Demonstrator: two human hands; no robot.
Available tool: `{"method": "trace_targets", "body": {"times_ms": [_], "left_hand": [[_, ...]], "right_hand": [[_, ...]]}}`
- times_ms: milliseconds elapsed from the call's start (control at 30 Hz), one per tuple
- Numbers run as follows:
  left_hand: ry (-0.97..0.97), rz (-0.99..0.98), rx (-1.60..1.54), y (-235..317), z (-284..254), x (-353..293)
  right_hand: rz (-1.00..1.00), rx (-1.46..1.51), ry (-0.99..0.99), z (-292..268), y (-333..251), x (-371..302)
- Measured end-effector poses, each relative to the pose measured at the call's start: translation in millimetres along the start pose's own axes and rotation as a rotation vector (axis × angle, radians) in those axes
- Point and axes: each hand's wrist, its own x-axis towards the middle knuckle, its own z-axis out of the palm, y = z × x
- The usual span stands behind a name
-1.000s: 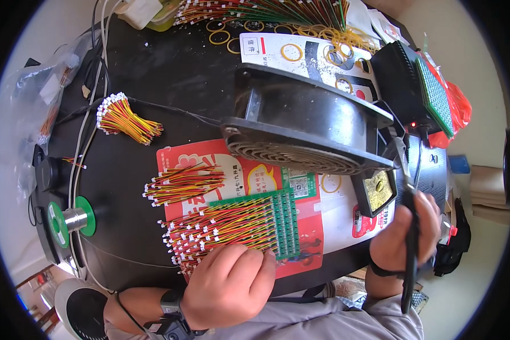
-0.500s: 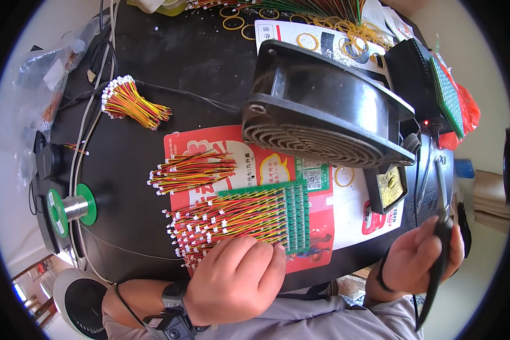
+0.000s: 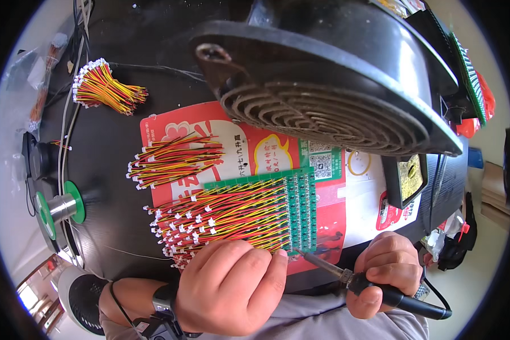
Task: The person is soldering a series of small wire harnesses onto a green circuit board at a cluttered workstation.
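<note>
A green circuit board panel (image 3: 301, 212) lies on a red printed sheet, with rows of red, yellow and black wires (image 3: 241, 218) running left from it to white connectors. My left hand (image 3: 232, 286) rests over the lower wires, thumb and forefinger pinched at the board's near edge; what is between them is hidden. My right hand (image 3: 388, 272) grips a soldering iron (image 3: 326, 265). The iron points left, its tip close to the board's lower edge and my left fingertips. Whether the tip touches is too small to tell.
A large black fan (image 3: 323, 85) looms over the board's far side. Left are loose wires (image 3: 178, 161), a bundled bunch (image 3: 107, 88) and a solder spool (image 3: 62, 208), with a thin strand trailing toward my left hand. A yellow sponge in a holder (image 3: 412, 178) sits right.
My right hand has brought the soldering iron from the far right down and leftward to the board's edge. My left hand stays pinched there. The view has shifted closer, so the fan looks larger.
</note>
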Motion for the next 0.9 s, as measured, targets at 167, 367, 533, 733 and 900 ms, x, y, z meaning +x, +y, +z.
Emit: {"method": "trace_targets", "body": {"times_ms": [167, 367, 533, 733, 900], "left_hand": [[-0.063, 0.030, -0.002, 1, -4, 11], [-0.011, -0.014, 0.015, 1, 0, 2], [-0.059, 0.028, 0.031, 1, -3, 10], [-0.075, 0.026, 0.028, 1, -5, 11], [-0.105, 0.023, 0.030, 1, -6, 12]], "right_hand": [[0.029, -0.039, -0.008, 2, -3, 0], [0.038, -0.050, 0.006, 3, -3, 1], [0.033, -0.069, 0.026, 5, -4, 0], [0.031, -0.064, 0.003, 4, -4, 1], [0.039, -0.059, -0.030, 2, -4, 2]]}}
